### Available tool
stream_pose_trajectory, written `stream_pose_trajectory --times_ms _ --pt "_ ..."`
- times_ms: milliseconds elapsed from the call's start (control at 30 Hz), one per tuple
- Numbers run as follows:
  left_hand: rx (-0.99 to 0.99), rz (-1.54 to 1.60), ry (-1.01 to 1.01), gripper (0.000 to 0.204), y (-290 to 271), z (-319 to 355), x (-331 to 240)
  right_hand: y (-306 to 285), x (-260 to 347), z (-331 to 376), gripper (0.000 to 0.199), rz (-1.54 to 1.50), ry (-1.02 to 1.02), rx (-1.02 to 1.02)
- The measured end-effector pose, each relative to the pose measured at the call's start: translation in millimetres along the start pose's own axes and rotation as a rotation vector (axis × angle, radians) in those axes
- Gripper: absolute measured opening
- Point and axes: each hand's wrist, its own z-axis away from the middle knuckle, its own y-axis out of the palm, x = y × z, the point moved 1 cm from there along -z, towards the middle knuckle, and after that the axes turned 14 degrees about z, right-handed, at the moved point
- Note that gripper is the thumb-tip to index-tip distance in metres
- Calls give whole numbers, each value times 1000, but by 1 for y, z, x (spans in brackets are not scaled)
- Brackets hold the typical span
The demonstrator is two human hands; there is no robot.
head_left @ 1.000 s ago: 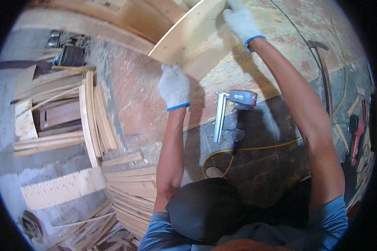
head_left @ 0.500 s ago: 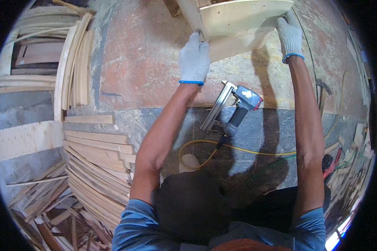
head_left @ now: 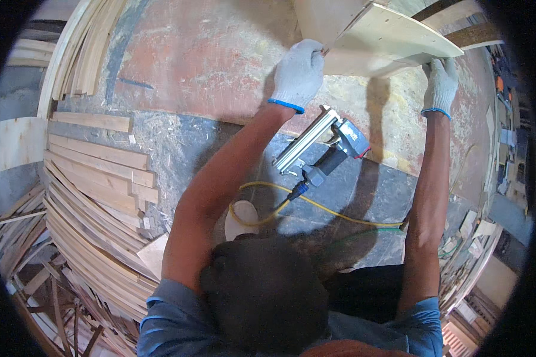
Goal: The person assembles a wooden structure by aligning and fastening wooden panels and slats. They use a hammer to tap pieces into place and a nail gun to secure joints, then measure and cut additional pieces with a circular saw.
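Note:
At the far side I hold a pale plywood panel assembly [head_left: 393,35] made of thin sheets meeting at an angle. My left hand [head_left: 299,74], in a white knit glove with a blue cuff, is closed on its left corner; the fingertips are partly hidden. My right hand [head_left: 441,88], gloved the same way, grips the lower right corner, fingers bent up against the edge. Between my forearms a nail gun [head_left: 333,146] with a silver magazine and black grip lies on the floor, touched by neither hand.
A yellow air hose [head_left: 351,217] loops from the nail gun toward the right. Stacked wooden strips [head_left: 95,196] lie at the left, with upright boards [head_left: 92,47] beyond. Wooden bars [head_left: 473,35] jut in at the far right. Scrap wood [head_left: 470,250] lies along the right edge.
The plywood assembly has turned, and its upper edge now slopes down to the right. My left hand has shifted right with its corner. The whole view has swung somewhat, bringing wooden bars in at far right.

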Motion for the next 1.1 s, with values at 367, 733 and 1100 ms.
stream_pose_trajectory --times_ms 367,733,1100 --pt "169 -463 155 26 0 -24 -22 2 -5 -3 25 16 -94 -23" --pt "308 -691 274 23 14 -25 -60 -4 -21 -5 34 423 -209 -247" --pt "292 -726 284 34 9 -34 -51 -5 16 16 55 389 57 -188"
